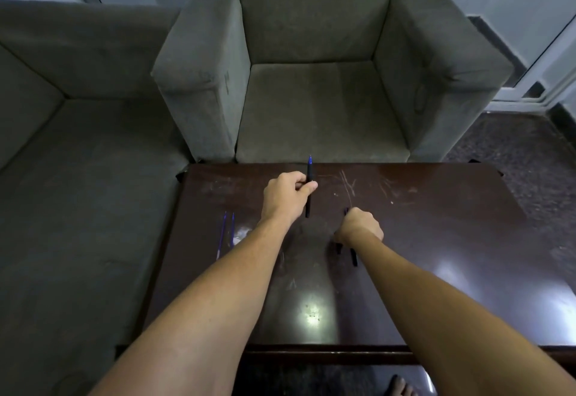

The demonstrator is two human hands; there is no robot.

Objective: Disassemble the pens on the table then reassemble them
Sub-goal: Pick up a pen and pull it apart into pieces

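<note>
My left hand (286, 191) is raised over the dark wooden table (436, 239) and grips a black pen (309, 196), which points away from me with a blue tip at its far end. My right hand (360, 225) is curled low over several black pen parts (353, 257) lying on the table; its fingers are hidden, and a dark piece sticks out above the knuckles. Two thin blue refills (227, 233) lie side by side on the table's left part, just left of my left forearm.
A grey armchair (318, 99) stands right behind the table's far edge. A grey sofa (78, 162) runs along the table's left side. Dark speckled floor lies to the right. A bare foot (400, 386) shows under the near edge.
</note>
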